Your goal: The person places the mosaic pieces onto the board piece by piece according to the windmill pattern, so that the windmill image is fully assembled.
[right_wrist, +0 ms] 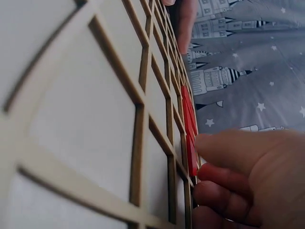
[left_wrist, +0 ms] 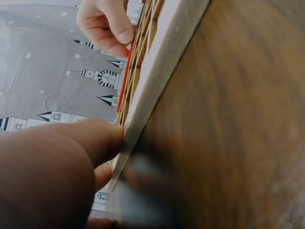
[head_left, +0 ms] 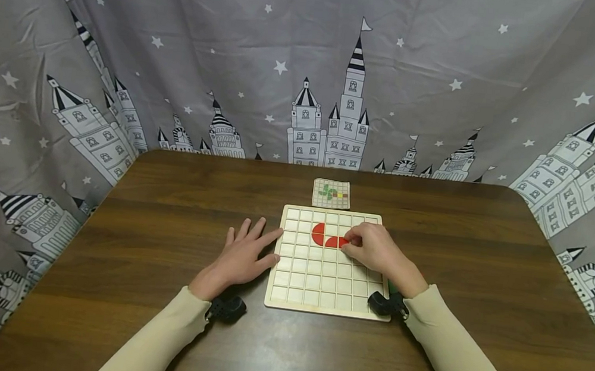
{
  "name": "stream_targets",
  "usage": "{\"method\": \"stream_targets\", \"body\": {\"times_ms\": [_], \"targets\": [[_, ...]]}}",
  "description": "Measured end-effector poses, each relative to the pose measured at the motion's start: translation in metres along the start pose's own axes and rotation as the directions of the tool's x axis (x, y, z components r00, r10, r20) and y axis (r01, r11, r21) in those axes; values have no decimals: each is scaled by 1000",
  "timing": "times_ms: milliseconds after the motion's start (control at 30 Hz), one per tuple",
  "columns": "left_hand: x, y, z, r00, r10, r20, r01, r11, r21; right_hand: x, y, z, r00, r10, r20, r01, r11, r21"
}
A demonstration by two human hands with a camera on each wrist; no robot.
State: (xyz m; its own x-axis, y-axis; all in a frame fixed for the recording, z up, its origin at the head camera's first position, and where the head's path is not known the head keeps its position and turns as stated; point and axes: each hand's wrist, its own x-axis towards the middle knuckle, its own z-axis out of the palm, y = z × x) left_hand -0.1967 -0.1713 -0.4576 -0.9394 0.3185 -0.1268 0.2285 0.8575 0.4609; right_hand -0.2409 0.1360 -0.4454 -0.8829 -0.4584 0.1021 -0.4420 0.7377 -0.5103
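Grey curtain, creased cloth printed with castles and stars, is filling the upper frame. Brown counter, smooth and wood-grained, is spanning the lower frame, showing a dull shine at bottom centre. Pale wooden board, squarish, is lying at centre, thin raised ribs dividing it into shallow cells. Left hand, fingers spread, is touching the board's left edge; such light bracing is probably helping to prevent sliding. Right hand, at the board's upper right, is pinching a red piece between thumb and fingers. Grid-printed card is lying just above the board. Flat red pieces, curved-edged, are sitting in cells at the board's upper centre; good seating is likely depending on aligning straight sides with ribs, then pressing level.
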Motion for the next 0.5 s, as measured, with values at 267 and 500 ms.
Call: {"method": "stream_targets", "body": {"times_ms": [267, 500], "targets": [[1, 1, 0, 1000, 3, -1, -3, 1000, -2, -8, 10, -15, 997, 34, -64, -31, 998, 52], [0, 1, 0, 1000, -8, 5, 8, 1000, -4, -18, 25, -32, 987, 88, -133, -80, 994, 69]]}}
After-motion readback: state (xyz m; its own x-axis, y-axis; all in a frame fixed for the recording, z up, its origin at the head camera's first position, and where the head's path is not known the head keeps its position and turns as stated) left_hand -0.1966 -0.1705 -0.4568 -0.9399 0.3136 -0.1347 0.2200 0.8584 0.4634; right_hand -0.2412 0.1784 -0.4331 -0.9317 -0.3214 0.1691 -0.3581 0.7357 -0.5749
